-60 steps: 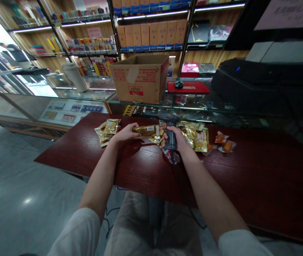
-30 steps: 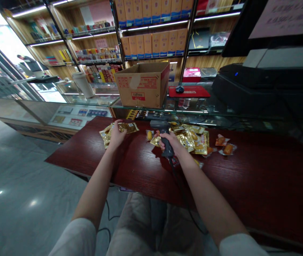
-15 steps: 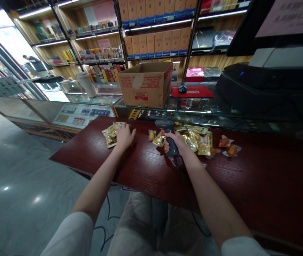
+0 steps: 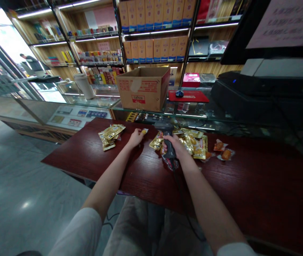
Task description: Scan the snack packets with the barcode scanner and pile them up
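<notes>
Near the middle of the dark red table (image 4: 140, 174), my left hand (image 4: 135, 138) is closed on a small yellow snack in a clear wrapper (image 4: 144, 131). My right hand (image 4: 173, 144) grips the handle of a black barcode scanner (image 4: 169, 146), whose head points away to the left. Behind and right of the scanner lies a heap of gold snack packets (image 4: 199, 145). To the left of my left hand is a smaller pile of gold packets (image 4: 112, 134). A red-printed clear packet (image 4: 170, 163) lies partly hidden under the scanner.
Two orange snacks in clear wrap (image 4: 226, 154) lie at the right. Beyond the table, an open cardboard box (image 4: 143, 89) and a red mouse pad (image 4: 194, 96) are on a glass counter. The scanner's cable (image 4: 183, 199) hangs over the table's front edge.
My left hand laid a long gold packet on the left pile, let go, then moved right and took the small yellow snack. My right hand keeps the scanner at nearly the same place.
</notes>
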The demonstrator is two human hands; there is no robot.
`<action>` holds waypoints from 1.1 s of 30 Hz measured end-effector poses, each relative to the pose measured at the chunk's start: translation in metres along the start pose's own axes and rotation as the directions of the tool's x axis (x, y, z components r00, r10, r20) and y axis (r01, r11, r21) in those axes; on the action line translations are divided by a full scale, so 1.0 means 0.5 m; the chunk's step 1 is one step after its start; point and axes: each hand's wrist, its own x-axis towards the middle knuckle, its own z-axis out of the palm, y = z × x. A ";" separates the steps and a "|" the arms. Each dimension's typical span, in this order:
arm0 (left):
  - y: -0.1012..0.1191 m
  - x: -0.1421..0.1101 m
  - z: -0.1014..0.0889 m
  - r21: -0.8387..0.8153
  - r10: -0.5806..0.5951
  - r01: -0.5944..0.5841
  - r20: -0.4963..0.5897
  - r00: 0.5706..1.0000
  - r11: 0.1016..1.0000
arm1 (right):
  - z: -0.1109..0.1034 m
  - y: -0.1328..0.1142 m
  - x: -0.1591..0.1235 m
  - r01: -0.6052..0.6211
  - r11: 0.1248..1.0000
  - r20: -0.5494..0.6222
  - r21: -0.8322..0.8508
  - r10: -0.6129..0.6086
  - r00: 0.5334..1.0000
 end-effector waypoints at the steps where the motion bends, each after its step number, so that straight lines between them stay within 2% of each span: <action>1: -0.001 0.000 -0.010 -0.163 -0.041 0.047 0.040 0.998 0.986 | 0.002 0.003 0.001 0.002 1.000 0.000 0.005 -0.002 1.000; 2: -0.001 -0.002 -0.020 -0.317 -0.058 0.089 0.105 0.993 0.944 | 0.006 0.006 0.002 0.008 1.000 0.000 0.012 -0.008 1.000; 4: 0.001 -0.009 -0.038 -0.529 -0.016 0.151 0.250 0.968 0.835 | 0.014 0.012 0.003 0.020 0.999 0.004 0.031 -0.020 1.000; 7: 0.004 -0.023 -0.053 -0.636 0.079 0.177 0.352 0.933 0.751 | 0.030 0.021 0.002 0.035 0.998 0.010 0.057 -0.035 0.999; 10: 0.001 -0.032 -0.051 -0.640 0.122 0.149 0.359 0.925 0.754 | 0.045 0.028 0.000 0.051 0.996 -0.002 0.070 -0.051 0.999; 16: -0.011 -0.027 -0.044 -0.571 0.140 0.104 0.368 0.919 0.814 | 0.058 0.047 0.008 0.040 0.996 0.008 0.079 -0.041 0.999; 23: -0.014 -0.026 -0.039 -0.406 0.132 0.017 0.336 0.933 0.914 | 0.061 0.065 0.022 0.048 0.993 0.002 0.111 -0.049 0.999; 26: -0.011 -0.016 -0.033 -0.317 0.167 -0.076 0.269 0.949 0.945 | 0.060 0.059 0.018 0.061 0.992 -0.007 0.112 -0.060 0.998; 29: -0.010 -0.004 -0.040 -0.165 0.234 -0.215 0.104 0.967 0.962 | 0.053 0.048 0.013 0.084 0.991 -0.007 0.105 -0.084 0.996; 31: -0.013 -0.003 -0.054 0.088 0.289 -0.284 -0.056 0.956 0.955 | 0.046 0.041 0.010 0.091 0.991 -0.013 0.094 -0.091 0.996; 33: -0.020 -0.008 -0.072 0.387 0.347 -0.251 -0.203 0.915 0.887 | 0.036 0.035 0.009 0.091 0.992 -0.024 0.084 -0.090 0.996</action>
